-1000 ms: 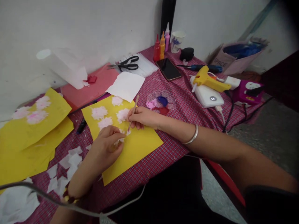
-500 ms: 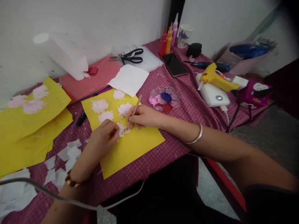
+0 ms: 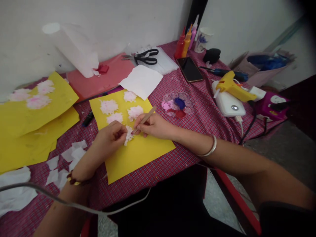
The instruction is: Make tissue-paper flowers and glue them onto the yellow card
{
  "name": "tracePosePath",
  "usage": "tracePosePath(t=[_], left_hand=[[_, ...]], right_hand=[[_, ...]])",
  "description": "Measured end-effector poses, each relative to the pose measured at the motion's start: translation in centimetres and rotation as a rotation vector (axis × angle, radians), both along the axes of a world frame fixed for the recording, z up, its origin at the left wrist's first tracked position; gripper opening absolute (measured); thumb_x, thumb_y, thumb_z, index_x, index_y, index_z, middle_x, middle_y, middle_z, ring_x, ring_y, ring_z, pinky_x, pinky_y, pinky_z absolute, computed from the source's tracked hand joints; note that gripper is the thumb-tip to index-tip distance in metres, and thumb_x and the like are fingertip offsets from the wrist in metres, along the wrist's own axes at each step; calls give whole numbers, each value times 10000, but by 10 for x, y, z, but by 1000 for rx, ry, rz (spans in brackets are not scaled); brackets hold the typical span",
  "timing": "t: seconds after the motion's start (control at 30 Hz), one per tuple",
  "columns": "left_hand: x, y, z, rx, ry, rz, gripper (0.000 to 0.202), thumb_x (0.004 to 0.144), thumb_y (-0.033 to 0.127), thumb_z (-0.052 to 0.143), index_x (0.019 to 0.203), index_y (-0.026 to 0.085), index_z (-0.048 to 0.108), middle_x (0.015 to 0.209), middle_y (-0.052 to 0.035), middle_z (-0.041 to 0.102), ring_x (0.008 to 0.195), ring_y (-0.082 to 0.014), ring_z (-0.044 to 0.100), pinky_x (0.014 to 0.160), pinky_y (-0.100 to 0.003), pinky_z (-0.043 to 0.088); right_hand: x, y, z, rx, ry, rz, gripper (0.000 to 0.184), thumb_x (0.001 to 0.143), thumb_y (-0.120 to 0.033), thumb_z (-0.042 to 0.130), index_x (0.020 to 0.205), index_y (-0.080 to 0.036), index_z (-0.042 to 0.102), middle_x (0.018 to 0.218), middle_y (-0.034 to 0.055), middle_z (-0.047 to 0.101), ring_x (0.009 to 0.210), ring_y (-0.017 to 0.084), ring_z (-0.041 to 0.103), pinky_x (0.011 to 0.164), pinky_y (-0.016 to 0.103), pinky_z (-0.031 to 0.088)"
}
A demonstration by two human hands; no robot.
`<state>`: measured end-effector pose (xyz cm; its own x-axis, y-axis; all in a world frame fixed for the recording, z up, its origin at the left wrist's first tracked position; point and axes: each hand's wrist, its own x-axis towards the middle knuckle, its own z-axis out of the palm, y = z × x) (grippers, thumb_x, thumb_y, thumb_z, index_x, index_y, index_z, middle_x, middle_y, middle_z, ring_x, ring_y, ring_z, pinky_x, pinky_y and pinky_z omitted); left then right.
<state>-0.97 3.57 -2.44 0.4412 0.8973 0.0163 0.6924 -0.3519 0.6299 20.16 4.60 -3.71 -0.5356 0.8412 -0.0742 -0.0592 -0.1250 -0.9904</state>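
Tipped flatter than before, the thin wooden stick (image 3: 150,114) sits pinched in the right hand (image 3: 154,125), tip at the ruffled paper flower (image 3: 128,136) on the yellow sheet (image 3: 133,159). The left hand (image 3: 110,140) bunches beside it, grip unclear from here. Petals look light, tearable; best pinched low.

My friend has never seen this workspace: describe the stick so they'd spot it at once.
On the red checked cloth, find the yellow sheet in front of the person. Above it, the right hand grips a thin stick, upper end slanting rightward. It is straight and tan, unlike the ragged, pale pink shapes nearby.
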Motion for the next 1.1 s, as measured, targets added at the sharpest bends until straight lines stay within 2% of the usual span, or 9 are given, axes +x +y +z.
tracePosePath(t=[0.13,0.2,0.3,0.4,0.5,0.7,0.77,0.9,1.1], left_hand=[[0,-3,9,-96,-140,75,89,768,281,598,735,199,610,693,3,590,637,-146,535,609,-272,417],[-7,-10,26,-129,-256,220,99,769,301,637,768,203,632,719,6,622,669,-147,557,653,-275,444],[-32,-27,57,-55,-352,560,109,800,314,657,828,208,657,774,9,644,690,-134,566,665,-263,446],[-67,-43,78,16,-301,714,118,794,311,674,830,200,660,768,14,643,691,-122,562,639,-244,413],[-98,-51,76,35,-147,694,173,761,347,677,820,185,664,750,-2,648,679,-140,566,631,-264,411],[-124,-33,34,135,357,467,282,755,361,576,939,180,692,906,-100,693,806,-246,629,747,-375,473],[-125,-23,26,161,408,372,219,752,336,553,848,187,681,889,-104,680,852,-259,614,796,-398,467],[-119,-13,30,132,350,300,168,724,296,531,592,197,567,772,-76,620,791,-230,570,769,-383,445],[-86,-24,60,-52,-76,580,206,791,405,557,738,206,545,650,15,531,543,-129,450,513,-258,340]], right_hand=[[2,2,6,-101,-9,-165,146,828,-63,495,742,-177,525,586,-26,637,456,61,551,412,158,417],[4,5,7,-144,31,-262,150,835,-89,466,731,-182,520,514,-51,585,364,48,461,353,164,335],[5,5,6,-176,84,-297,122,828,-137,485,725,-187,526,481,-59,546,346,47,435,344,174,296],[4,2,6,-181,88,-287,90,811,-163,517,725,-187,532,490,-51,547,356,49,437,355,184,283],[2,-1,7,-170,69,-246,64,800,-167,523,744,-183,550,514,-37,563,375,56,451,374,194,292],[1,-3,8,-168,49,-219,44,799,-201,544,759,-185,551,527,-32,561,392,63,446,392,203,293],[2,-3,7,-159,49,-223,39,800,-205,543,766,-187,550,530,-32,562,398,66,450,399,205,303],[2,-2,6,-137,45,-215,38,801,-207,534,775,-187,554,535,-31,567,401,70,457,399,207,309],[3,-4,10,-92,84,-205,49,811,-203,530,787,-181,567,565,-30,578,417,66,470,405,206,318]])
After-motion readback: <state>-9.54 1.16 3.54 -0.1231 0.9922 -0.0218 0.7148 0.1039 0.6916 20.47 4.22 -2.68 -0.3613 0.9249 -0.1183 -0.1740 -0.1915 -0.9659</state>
